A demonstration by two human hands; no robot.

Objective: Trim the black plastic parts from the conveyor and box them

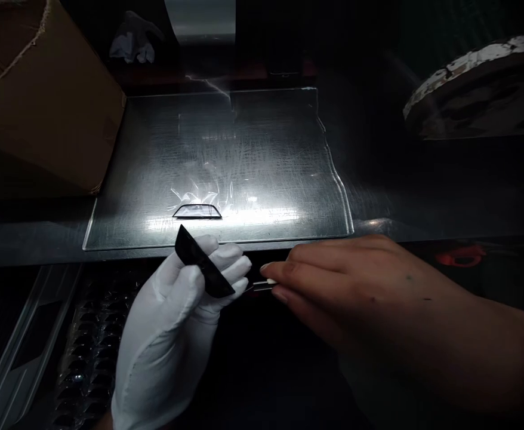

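My left hand [168,334], in a white glove, holds a dark trapezoid-shaped piece [203,263] between thumb and fingers, tilted down to the right. Just right of it, my bare right hand [333,280] pinches a thin, light-coloured tool [262,285] whose tip points at the lower right end of the piece; whether they touch cannot be made out. Beyond my left hand, a dark-edged trapezoid outline with clear film [197,210] lies near the front edge of the transparent sheet [271,149].
A cardboard box [51,113] stands at the left. Below it is a clear tray of several dark pieces [92,352]. A round object with a pale rim [472,89] is at the right, above a red item [461,255]. A white glove [134,39] lies at the back.
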